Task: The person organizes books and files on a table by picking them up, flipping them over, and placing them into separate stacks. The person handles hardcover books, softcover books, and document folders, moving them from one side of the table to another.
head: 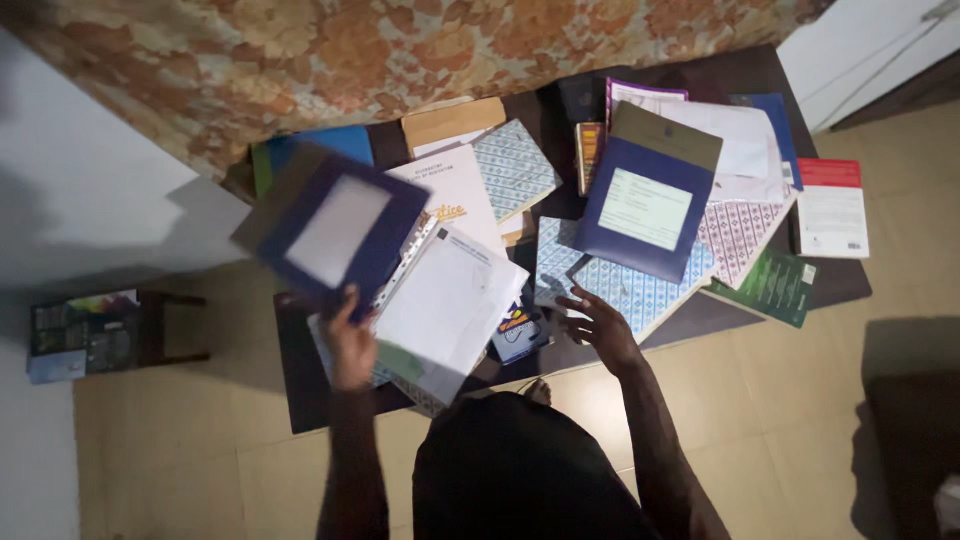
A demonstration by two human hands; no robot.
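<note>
Books and papers cover the dark low table (300, 390), where the left hand (350, 345) pinches a lifted blue booklet (335, 230) while the right hand (600, 325), fingers spread, hovers beside a patterned notebook (640, 290).

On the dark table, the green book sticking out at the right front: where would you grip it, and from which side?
Probably by its near right corner, coming in from the person's right. The green book lies flat and tilted, its upper left tucked under a patterned notebook, while the lower right part juts past the table edge, so fingers could pinch above and below there. The right hand is nearest.
</note>
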